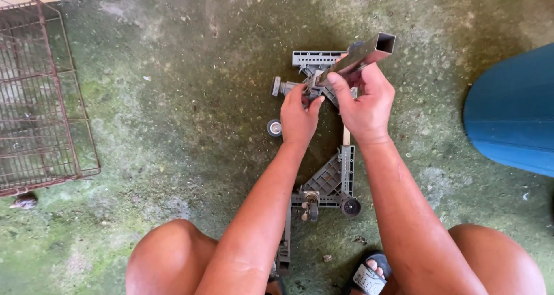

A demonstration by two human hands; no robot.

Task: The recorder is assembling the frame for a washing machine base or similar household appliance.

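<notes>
A square metal tube (362,55) is gripped in the right hand (365,101) and tilted over the grey plastic corner bracket (314,61) of a wheeled stand frame (332,185) lying on the mossy concrete floor (173,127). The tube's lower end is pinched by the left hand (297,113) (fingertips closed there). A rusty wire cage (34,99) is seen far left.

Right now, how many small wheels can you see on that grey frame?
2: one wheel left of the left hand, one wheel at the lower corner bracket. Arms may hide others.
</notes>
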